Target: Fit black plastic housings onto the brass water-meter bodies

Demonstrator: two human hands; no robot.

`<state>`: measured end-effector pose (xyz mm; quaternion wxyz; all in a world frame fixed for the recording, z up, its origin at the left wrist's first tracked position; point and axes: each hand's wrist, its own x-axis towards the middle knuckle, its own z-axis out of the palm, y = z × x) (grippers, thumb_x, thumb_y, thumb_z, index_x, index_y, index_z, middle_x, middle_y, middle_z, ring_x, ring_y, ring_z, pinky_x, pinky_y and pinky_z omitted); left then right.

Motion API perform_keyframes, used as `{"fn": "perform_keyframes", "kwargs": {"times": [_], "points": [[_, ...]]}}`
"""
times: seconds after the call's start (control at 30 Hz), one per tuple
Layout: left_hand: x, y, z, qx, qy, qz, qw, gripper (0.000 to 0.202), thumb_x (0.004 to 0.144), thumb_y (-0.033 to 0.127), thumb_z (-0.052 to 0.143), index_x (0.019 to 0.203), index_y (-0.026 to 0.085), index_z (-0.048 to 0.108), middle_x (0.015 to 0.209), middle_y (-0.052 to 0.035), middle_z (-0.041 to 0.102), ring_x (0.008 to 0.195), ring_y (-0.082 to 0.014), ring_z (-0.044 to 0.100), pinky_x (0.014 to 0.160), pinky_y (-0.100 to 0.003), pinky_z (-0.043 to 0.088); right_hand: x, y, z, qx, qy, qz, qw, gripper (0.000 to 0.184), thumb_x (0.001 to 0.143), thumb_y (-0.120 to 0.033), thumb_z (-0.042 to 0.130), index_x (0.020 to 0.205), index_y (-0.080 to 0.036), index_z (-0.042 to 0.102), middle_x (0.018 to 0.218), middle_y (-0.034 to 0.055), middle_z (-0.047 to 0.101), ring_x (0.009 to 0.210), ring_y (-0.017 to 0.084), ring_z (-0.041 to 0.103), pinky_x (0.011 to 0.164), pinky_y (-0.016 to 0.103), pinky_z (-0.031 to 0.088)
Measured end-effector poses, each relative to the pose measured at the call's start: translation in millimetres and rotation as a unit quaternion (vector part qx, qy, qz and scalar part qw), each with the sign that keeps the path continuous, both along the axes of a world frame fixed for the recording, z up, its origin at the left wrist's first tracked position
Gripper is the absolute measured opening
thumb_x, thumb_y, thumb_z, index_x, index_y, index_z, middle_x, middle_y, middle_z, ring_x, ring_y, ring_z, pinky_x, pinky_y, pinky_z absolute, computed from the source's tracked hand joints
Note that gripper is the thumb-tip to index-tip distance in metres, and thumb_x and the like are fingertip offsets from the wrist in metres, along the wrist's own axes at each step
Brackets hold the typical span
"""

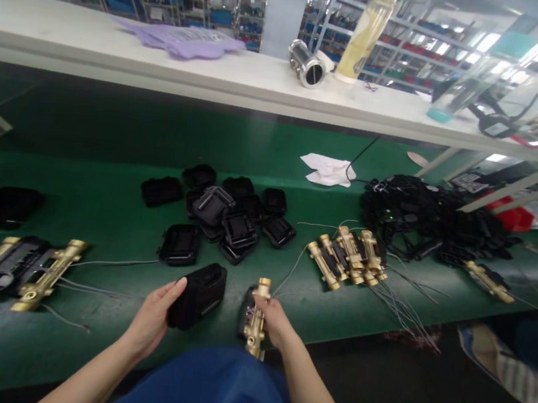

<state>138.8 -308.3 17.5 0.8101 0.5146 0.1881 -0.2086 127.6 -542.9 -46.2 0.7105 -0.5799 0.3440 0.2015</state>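
My left hand [153,319] grips a black plastic housing [199,293] at the near edge of the green bench [97,203]. My right hand [275,319] is closed round a brass pipe fitting [256,321] with a black part on it, held upright just past the bench edge. Thin wires trail from the fitting toward the bench. A heap of black covers [226,215] lies just beyond both hands.
Several brass fittings with wires [346,257] lie to the right, and a pile of black parts [423,218] behind them. Assembled brass and black units [11,267] sit at the left. A white shelf [119,51] runs above. Another person's clothing [521,374] shows at the right edge.
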Motion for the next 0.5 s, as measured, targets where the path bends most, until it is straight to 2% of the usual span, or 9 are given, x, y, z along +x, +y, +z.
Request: {"fn": "perform_keyframes", "kwargs": {"times": [0.13,0.27,0.37,0.5], "points": [[-8.1,-11.4,-4.5,0.074,-0.037,-0.066,0.994,0.044,0.066,0.049,0.07,0.088,0.012,0.068,0.073,-0.0037,0.066,0.063,-0.0146,0.054,0.057,-0.021,0.04,7.0,17.8,12.4,0.09,-0.004,-0.123,0.988,0.024,0.082,-0.038,0.051,0.073,-0.016,0.048,0.053,-0.0016,0.054,0.046,0.01,0.053,0.049,0.022,0.046],[-12.1,-22.0,-5.8,0.146,-0.145,-0.136,0.969,0.035,0.07,0.049,0.065,0.074,0.015,0.068,0.076,-0.0025,0.061,0.072,-0.017,0.052,0.064,-0.022,0.038,12.8,36.0,22.6,0.139,0.011,-0.241,0.96,0.023,0.084,-0.035,0.05,0.073,-0.016,0.049,0.052,-0.0009,0.055,0.044,0.01,0.052,0.045,0.022,0.044],[-12.2,-26.4,-5.9,0.203,-0.213,-0.167,0.941,0.033,0.072,0.047,0.061,0.067,0.015,0.067,0.076,-0.0033,0.057,0.075,-0.0184,0.051,0.067,-0.023,0.038,9.8,46.7,24.5,0.139,0.011,-0.255,0.957,0.025,0.085,-0.036,0.048,0.07,-0.015,0.049,0.05,-0.0008,0.054,0.041,0.01,0.05,0.042,0.022,0.042],[-11.3,-27.8,-8.0,0.219,-0.237,-0.185,0.928,0.034,0.075,0.048,0.057,0.068,0.016,0.067,0.077,-0.0038,0.055,0.076,-0.0191,0.051,0.069,-0.024,0.039,3.6,52.4,17.8,0.146,0.03,-0.212,0.966,0.026,0.086,-0.035,0.046,0.068,-0.016,0.048,0.05,-0.0009,0.054,0.041,0.01,0.05,0.042,0.021,0.042]]}}
